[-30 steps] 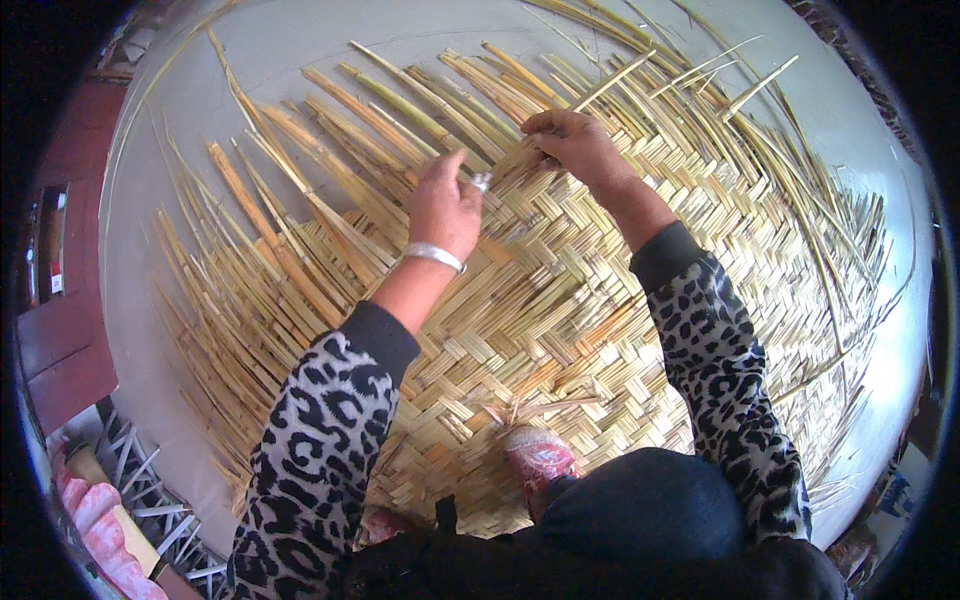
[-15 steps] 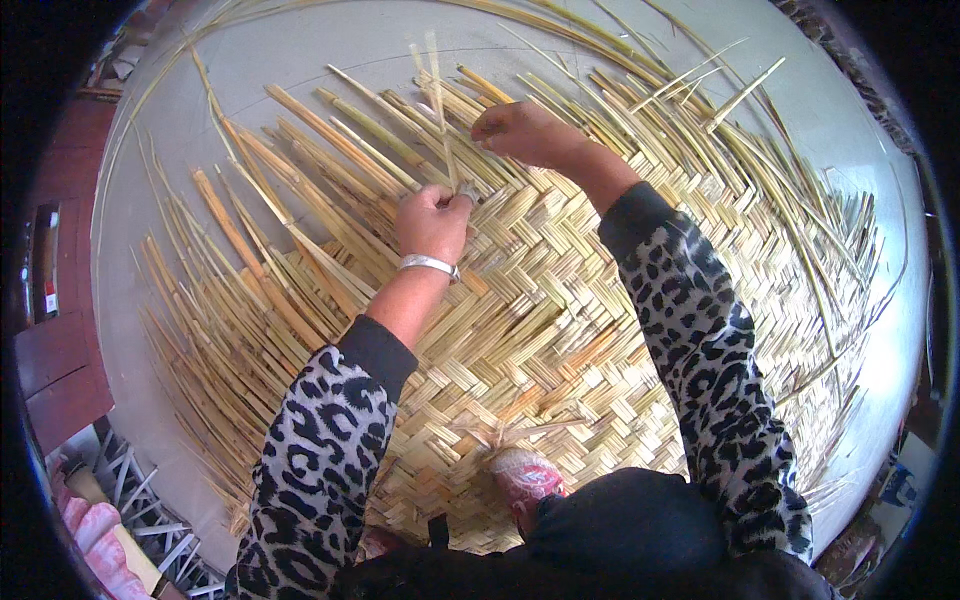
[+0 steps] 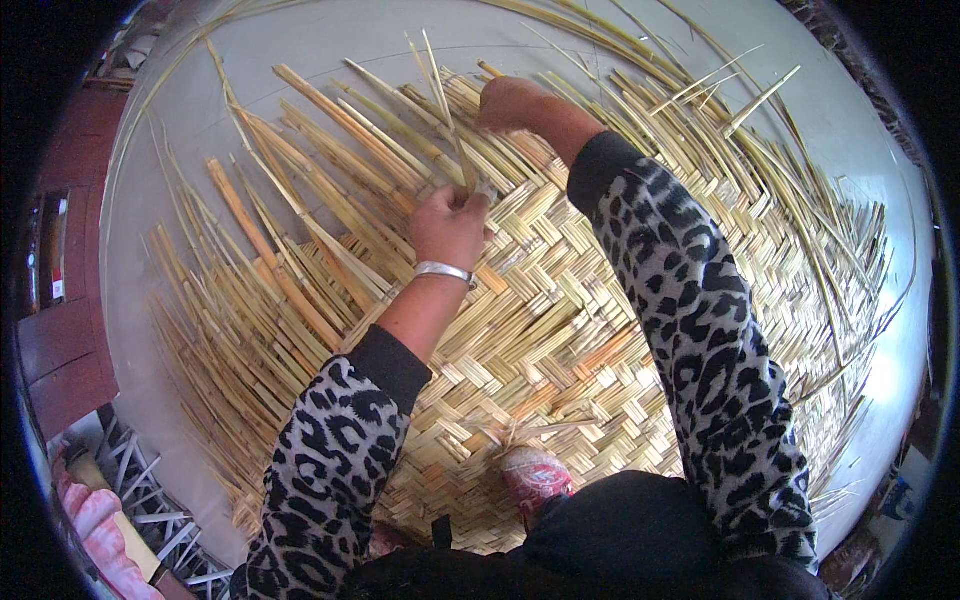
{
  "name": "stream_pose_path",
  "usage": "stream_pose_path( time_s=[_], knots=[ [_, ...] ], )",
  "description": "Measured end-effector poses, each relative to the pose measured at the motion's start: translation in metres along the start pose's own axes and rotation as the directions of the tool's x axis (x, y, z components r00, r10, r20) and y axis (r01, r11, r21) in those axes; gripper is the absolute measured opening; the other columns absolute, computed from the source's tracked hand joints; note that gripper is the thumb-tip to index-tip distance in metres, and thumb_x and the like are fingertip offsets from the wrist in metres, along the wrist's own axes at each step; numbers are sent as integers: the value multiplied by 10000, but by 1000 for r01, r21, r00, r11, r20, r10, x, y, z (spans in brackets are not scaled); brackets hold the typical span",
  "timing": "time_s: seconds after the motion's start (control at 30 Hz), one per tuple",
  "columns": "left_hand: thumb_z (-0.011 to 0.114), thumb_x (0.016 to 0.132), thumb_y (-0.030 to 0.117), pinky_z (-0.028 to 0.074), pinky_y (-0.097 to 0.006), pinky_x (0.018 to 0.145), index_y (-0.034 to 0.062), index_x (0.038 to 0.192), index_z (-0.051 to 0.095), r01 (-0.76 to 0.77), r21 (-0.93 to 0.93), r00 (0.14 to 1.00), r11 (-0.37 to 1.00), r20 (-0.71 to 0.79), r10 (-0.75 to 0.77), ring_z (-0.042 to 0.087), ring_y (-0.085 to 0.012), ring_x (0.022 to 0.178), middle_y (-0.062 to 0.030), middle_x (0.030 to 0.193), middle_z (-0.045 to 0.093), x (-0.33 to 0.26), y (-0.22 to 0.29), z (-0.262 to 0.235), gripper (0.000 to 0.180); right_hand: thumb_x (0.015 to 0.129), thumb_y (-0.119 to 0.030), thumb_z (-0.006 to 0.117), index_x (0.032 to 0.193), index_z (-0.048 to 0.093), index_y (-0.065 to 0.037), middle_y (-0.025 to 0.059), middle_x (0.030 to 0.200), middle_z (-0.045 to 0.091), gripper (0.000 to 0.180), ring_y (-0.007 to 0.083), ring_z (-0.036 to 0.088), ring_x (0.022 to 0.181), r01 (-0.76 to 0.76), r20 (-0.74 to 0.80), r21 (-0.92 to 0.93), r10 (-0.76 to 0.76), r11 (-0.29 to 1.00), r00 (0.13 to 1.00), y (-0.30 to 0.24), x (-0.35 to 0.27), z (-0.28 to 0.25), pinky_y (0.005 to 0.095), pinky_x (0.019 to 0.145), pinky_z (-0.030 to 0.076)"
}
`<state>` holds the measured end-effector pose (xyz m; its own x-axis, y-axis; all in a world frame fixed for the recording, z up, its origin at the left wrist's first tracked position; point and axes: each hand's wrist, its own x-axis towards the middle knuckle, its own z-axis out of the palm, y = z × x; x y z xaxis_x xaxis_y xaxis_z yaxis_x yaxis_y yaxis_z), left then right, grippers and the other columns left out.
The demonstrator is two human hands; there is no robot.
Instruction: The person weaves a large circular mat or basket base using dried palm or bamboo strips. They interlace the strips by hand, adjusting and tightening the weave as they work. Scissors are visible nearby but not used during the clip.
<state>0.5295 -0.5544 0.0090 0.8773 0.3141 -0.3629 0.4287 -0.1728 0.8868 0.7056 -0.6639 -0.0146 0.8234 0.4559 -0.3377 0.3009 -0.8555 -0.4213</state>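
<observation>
A woven mat [image 3: 560, 330] of pale split-cane strips spreads beneath both my arms, its far and left edges fanning into loose strip ends. My left hand [image 3: 447, 232] is closed at the weave's far edge, pinching narrow cane strips [image 3: 440, 95] that rise from between thumb and fingers. Beyond it to the right, my right hand [image 3: 512, 105] is curled closed over the loose ends at the far side. Its fingertips face down, so whatever they grip is hidden.
Smooth grey floor [image 3: 240, 130] surrounds the mat. My foot in a red and white patterned covering [image 3: 537, 478] rests on the weave. Dark red boards [image 3: 65, 345] stand at the left, and a pile of white strips [image 3: 150, 500] lies lower left. Long strips curve along the far edge.
My right hand has moved slightly left and farther away, and its fingers have curled down onto the strip ends. The left hand keeps its pinch on the upright strips. The whole view has shifted slightly.
</observation>
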Motion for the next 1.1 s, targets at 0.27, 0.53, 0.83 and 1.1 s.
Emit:
stream_pose_path(
  time_s=[0.27,0.53,0.83,1.1],
  knots=[
    [636,790,95,506,-294,452,-74,815,627,-12,-16,1000,1000,-6,12,610,-160,491,-107,655,622,-3,0,1,171,701,-257,654,887,709,-40,164,761,675,290,301,671,732,255,-120,-87,-264,963,957,20,6,17,414,681,535],
    [641,787,90,511,-291,444,-73,796,618,-5,-66,1000,998,-11,4,606,-154,505,-102,675,623,-2,-2,-2,165,730,-191,612,1002,698,-48,184,1009,676,319,368,650,950,125,-43,-149,-132,981,990,-12,-3,11,457,815,524],
    [643,786,108,495,-291,436,-71,758,626,-40,-47,999,998,-23,39,586,-136,481,-84,619,612,-6,1,-4,182,738,-293,672,1001,680,-48,188,970,676,359,358,648,934,81,-259,48,-65,996,964,18,-22,3,435,830,508],
    [640,789,112,501,-285,446,-65,787,642,-15,-46,1000,999,-22,14,583,-132,477,-83,624,618,-3,-2,-2,177,766,-361,674,983,655,-55,169,900,676,375,332,643,850,56,-185,119,-33,991,982,37,-21,0,435,760,496]
  ],
)
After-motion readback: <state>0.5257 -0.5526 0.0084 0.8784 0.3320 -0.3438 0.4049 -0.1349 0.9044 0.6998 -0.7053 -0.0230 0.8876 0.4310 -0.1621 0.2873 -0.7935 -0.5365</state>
